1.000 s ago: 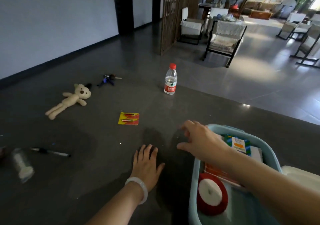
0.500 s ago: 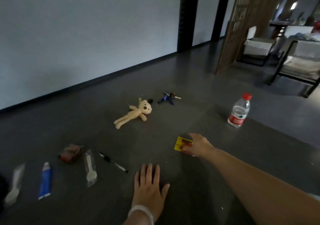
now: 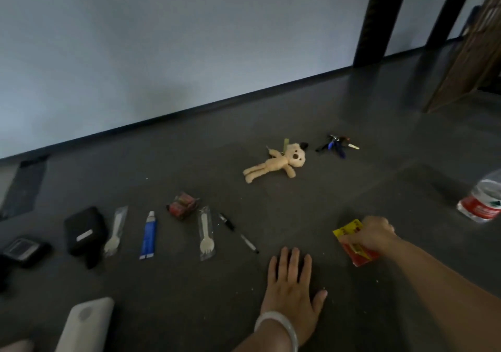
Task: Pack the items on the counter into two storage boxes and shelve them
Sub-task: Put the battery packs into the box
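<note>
My right hand point(image 3: 375, 236) grips a yellow and red battery pack point(image 3: 355, 243) and tilts it up off the dark counter point(image 3: 325, 202). My left hand point(image 3: 291, 286) lies flat on the counter with straight fingers and a white bangle on the wrist. Loose items lie around: a cream plush bear point(image 3: 276, 163), a bunch of keys point(image 3: 336, 145), a black pen point(image 3: 238, 233), two wrapped sporks point(image 3: 206, 233) point(image 3: 115, 232), a blue tube point(image 3: 148, 236), a red battery bundle point(image 3: 182, 205). No storage box is in view.
A water bottle point(image 3: 482, 202) stands at the right edge. A black pouch point(image 3: 84, 229), a dark device point(image 3: 21, 250) and a white oblong object point(image 3: 84, 324) sit at the left. A pale wall rises beyond the counter's far edge.
The view swung left, away from the blue box. My right hand reached out to the battery pack, closed on it and lifted its edge. My left hand stayed flat.
</note>
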